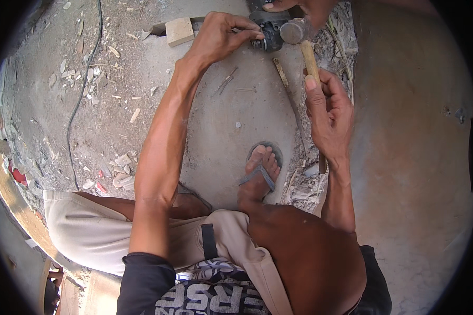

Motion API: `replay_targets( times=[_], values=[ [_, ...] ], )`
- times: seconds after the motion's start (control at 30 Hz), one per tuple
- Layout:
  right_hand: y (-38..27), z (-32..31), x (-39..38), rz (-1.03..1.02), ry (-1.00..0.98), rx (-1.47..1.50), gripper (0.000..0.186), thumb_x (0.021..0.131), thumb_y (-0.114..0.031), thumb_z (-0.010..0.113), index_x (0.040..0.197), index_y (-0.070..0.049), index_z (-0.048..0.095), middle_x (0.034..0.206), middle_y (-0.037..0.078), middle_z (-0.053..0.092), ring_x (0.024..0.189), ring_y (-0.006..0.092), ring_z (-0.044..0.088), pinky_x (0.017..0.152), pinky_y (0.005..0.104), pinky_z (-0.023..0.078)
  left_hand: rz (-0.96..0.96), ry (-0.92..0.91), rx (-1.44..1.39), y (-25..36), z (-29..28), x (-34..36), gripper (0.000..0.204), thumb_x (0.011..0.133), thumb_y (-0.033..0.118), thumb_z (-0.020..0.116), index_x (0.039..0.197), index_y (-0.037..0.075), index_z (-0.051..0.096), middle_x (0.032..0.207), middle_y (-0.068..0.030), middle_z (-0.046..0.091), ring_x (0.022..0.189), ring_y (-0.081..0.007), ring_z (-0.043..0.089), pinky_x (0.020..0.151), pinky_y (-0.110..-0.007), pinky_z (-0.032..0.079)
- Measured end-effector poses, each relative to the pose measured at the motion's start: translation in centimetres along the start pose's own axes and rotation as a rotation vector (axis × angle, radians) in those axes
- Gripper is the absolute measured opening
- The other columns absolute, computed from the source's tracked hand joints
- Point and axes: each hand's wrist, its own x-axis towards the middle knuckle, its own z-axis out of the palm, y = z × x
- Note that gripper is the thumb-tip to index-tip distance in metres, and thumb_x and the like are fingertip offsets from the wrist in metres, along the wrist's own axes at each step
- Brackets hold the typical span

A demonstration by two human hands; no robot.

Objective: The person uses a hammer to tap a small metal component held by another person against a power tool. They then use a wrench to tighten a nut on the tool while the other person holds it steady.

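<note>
My right hand (331,110) is closed round the wooden handle of a hammer (310,59). The hammer's round metal head is beside a dark power tool (270,34) on the ground at the top. My left hand (225,37) reaches to the tool's left side, thumb and forefinger pinched together against it. Whatever lies between those fingertips is too small to make out. Another person's hand (320,11) comes in from the top right, and their fingers (279,5) rest on the tool's far end.
A pale wood block (179,31) lies left of the tool. A thin stick (289,92) lies between my forearms. Along the left runs a black cable (84,94) among chips and rubble. Broken concrete (305,186) edges the smooth brown floor (410,157) at right. My sandalled foot (260,170) is below.
</note>
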Motion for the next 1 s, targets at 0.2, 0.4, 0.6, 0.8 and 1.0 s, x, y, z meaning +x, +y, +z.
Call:
replay_targets(
  times=[0.2, 0.4, 0.6, 0.8, 1.0],
  values=[
    [-2.5, -0.3, -0.4, 0.144, -0.079, 0.24, 0.035, 0.103, -0.018, 0.062, 0.131, -0.003, 0.045, 0.068, 0.001, 0.058, 0.046, 0.0037, 0.042, 0.042, 0.02, 0.032, -0.038, -0.125, -0.164, -1.6, -0.6, 0.9, 0.012, 0.09, 0.008, 0.071, 0.097, -0.002, 0.076, 0.073, -0.0066, 0.072, 0.061, -0.011, 0.06, 0.057, -0.03, 0.048],
    [-1.6, 0.4, 0.9, -0.101, 0.115, -0.232, 0.044, 0.104, -0.016, 0.061, 0.146, -0.006, 0.051, 0.077, 0.002, 0.061, 0.057, 0.0026, 0.051, 0.047, 0.0192, 0.041, 0.008, -0.101, -0.119, -1.1, -0.5, 0.5, 0.012, 0.087, 0.009, 0.075, 0.096, 0.0, 0.077, 0.078, -0.0128, 0.075, 0.065, -0.015, 0.067, 0.061, -0.033, 0.052],
    [-0.1, 1.0, 2.6, -0.429, 0.15, -0.582, 0.037, 0.103, -0.014, 0.062, 0.137, 0.0, 0.061, 0.109, 0.012, 0.075, 0.072, 0.0083, 0.062, 0.061, 0.0241, 0.051, 0.099, -0.051, -0.124, -1.7, 0.0, 0.2, 0.012, 0.086, 0.008, 0.076, 0.095, 0.0, 0.077, 0.082, -0.0149, 0.075, 0.069, -0.0197, 0.072, 0.064, -0.034, 0.055],
    [-1.5, 1.9, 3.4, -0.629, 0.294, -0.451, 0.036, 0.099, -0.008, 0.066, 0.134, 0.0, 0.063, 0.1, 0.019, 0.076, 0.068, 0.0093, 0.061, 0.06, 0.0254, 0.051, 0.187, 0.008, -0.083, -2.3, 0.3, 0.0, 0.012, 0.085, 0.005, 0.075, 0.095, 0.0, 0.077, 0.084, -0.0152, 0.076, 0.072, -0.0208, 0.073, 0.067, -0.033, 0.056],
    [0.2, 1.6, 3.0, -0.529, 0.181, -0.617, 0.035, 0.098, -0.007, 0.067, 0.132, 0.002, 0.064, 0.094, 0.015, 0.076, 0.065, 0.0066, 0.057, 0.055, 0.0228, 0.048, 0.101, -0.012, -0.125, -1.9, 0.1, -0.4, 0.011, 0.084, 0.004, 0.075, 0.094, 0.0, 0.077, 0.085, -0.0153, 0.076, 0.073, -0.0224, 0.073, 0.067, -0.033, 0.056]
  ],
)
